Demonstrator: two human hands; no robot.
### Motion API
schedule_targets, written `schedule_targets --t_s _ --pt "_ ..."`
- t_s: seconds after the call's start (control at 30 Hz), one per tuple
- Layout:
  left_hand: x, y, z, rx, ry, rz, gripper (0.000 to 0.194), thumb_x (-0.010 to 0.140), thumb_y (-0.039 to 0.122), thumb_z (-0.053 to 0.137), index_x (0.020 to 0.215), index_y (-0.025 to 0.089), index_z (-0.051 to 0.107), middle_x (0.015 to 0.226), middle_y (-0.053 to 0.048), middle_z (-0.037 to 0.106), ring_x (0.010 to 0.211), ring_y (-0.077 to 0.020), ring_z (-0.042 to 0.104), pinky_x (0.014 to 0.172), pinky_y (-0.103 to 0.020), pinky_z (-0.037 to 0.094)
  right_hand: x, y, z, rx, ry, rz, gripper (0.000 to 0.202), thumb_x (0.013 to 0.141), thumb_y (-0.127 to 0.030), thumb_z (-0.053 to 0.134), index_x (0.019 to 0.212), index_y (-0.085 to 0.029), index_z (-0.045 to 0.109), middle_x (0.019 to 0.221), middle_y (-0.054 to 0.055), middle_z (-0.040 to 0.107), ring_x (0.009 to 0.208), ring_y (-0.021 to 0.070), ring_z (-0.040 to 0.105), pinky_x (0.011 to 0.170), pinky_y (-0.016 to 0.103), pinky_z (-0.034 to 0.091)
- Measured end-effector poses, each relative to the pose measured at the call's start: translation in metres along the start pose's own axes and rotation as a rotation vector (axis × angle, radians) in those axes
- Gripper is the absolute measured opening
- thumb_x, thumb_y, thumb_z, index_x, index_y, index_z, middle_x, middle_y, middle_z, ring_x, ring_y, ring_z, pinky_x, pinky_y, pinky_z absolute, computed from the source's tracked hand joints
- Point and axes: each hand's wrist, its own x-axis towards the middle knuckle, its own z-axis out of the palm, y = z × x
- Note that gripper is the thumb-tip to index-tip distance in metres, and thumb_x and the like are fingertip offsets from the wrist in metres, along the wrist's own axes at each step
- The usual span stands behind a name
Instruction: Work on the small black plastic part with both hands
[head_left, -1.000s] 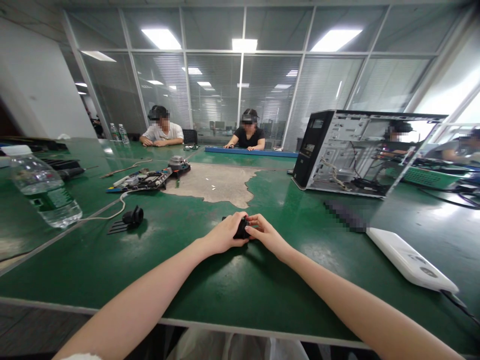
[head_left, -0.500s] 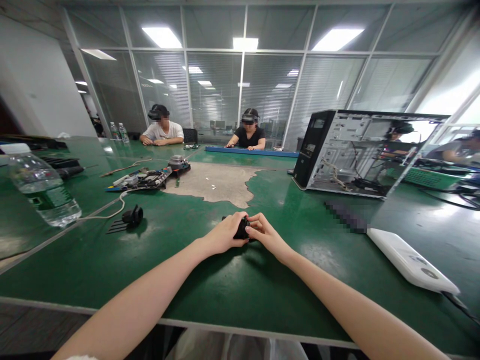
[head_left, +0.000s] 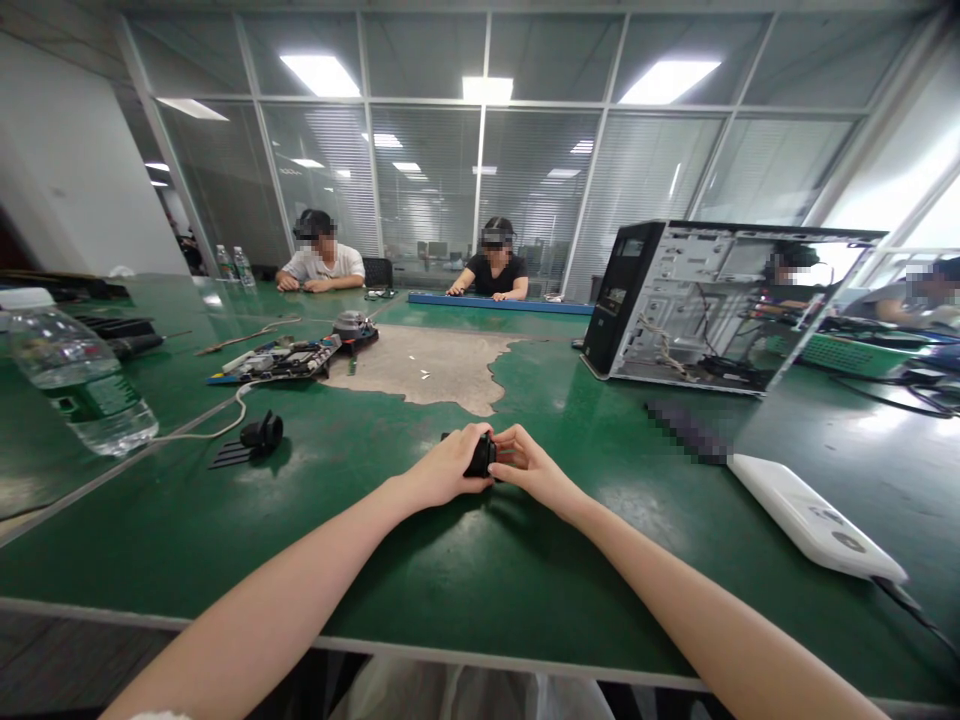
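Doubly gripping one small black part (head_left: 478, 459), inward from near edge of the desk (head_left: 450, 590): wrapping it with left hand (head_left: 447, 468), seemingly for steadiness, and pinching its right end with right hand (head_left: 534, 472), perhaps for precision.

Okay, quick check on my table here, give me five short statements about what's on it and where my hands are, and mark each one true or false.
1. The left hand holds a black part. True.
2. The right hand is on the bottle. False: the right hand is at the black part.
3. The bottle is left of the circuit board. True.
4. The near side of the PC case is closed. False: that side is open, showing the inside.
5. The white device lies to the right of both hands. True.
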Motion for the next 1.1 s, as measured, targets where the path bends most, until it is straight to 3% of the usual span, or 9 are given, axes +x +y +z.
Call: schedule_targets --t_s 0.33,0.6,0.8,1.1 --pt "0.0005 -0.0001 0.0008 -0.007 0.007 -0.008 0.062 0.07 0.028 0.063 0.121 0.02 0.03 0.113 -0.01 0.047 0.098 -0.0253 0.05 0.084 -0.039 0.041 0.0028 0.0048 0.0022 -0.051 0.091 0.063 0.031 0.072 -0.041 0.059 0.093 -0.022 0.047 0.089 0.001 0.053 0.072 0.0116 0.056 0.066 0.029 0.048" --pt "0.0003 0.0011 -0.0008 0.011 -0.001 -0.009 0.06 0.071 0.029 0.062 0.121 0.02 0.029 0.112 -0.01 0.048 0.097 -0.0252 0.05 0.084 -0.039 0.041 -0.0004 -0.0015 0.0004 0.016 0.0 0.026 0.032 0.068 -0.035 0.065 0.09 -0.022 0.046 0.09 0.001 0.054 0.08 0.0131 0.056 0.07 0.029 0.047" --pt "0.0001 0.001 0.0002 0.016 0.005 -0.009 0.062 0.07 0.029 0.063 0.121 0.02 0.029 0.112 -0.01 0.047 0.097 -0.0254 0.051 0.083 -0.039 0.041 0.0011 -0.001 0.0031 -0.023 0.083 0.053 0.026 0.073 -0.041 0.058 0.085 -0.021 0.046 0.087 0.0 0.053 0.074 0.0114 0.055 0.064 0.027 0.048" --pt "0.0007 0.0017 -0.001 0.013 -0.006 0.004 0.06 0.071 0.029 0.062 0.12 0.019 0.029 0.113 -0.011 0.047 0.098 -0.0255 0.05 0.084 -0.039 0.041 0.0033 0.0038 0.0003 -0.012 0.058 0.052 0.03 0.07 -0.038 0.062 0.091 -0.021 0.047 0.091 0.001 0.053 0.077 0.0127 0.056 0.069 0.029 0.047"
